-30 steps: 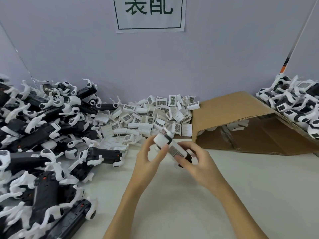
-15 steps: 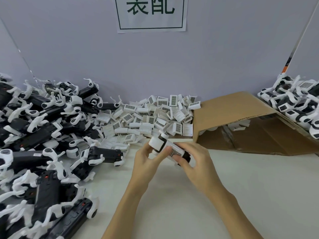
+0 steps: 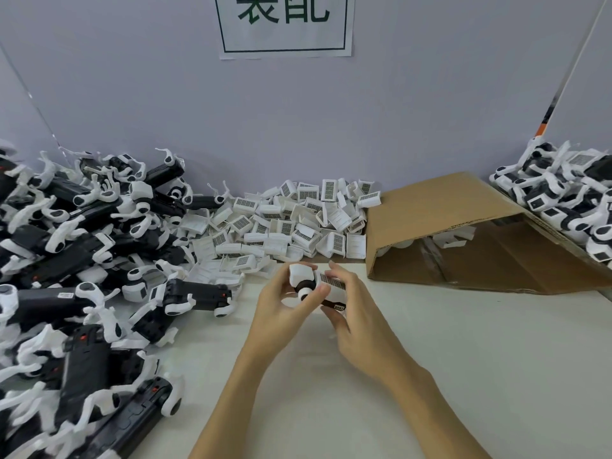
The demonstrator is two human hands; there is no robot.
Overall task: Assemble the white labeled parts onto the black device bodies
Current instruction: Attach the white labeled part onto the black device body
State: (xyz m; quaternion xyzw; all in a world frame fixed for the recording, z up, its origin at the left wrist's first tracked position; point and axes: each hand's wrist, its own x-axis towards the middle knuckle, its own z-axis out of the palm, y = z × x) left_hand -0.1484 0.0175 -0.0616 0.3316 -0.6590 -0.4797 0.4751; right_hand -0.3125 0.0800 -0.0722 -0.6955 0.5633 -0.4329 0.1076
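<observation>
Unassembled pile: black device bodies (image 3: 82, 260) heaped at far left, well apart from the hands.
Left hand (image 3: 281, 309): fingers curled round the white head end of the device in hand (image 3: 316, 286), thumb across its underside.
White labeled part (image 3: 332, 284): barcode face up, seated on the device between both hands, above the table (image 3: 463, 359).
Long axis: runs from upper left to lower right, judged from the black tip showing by the right fingers.
Right hand (image 3: 357, 319): fingertips pinch the labeled part; it looks best placed for pressing it home.
Loose parts (image 3: 298, 220): piled just beyond the hands.
Cardboard box (image 3: 463, 233): tipped on its side, to the right.
Finished pile (image 3: 569, 197): far right, likely the drop-off.
</observation>
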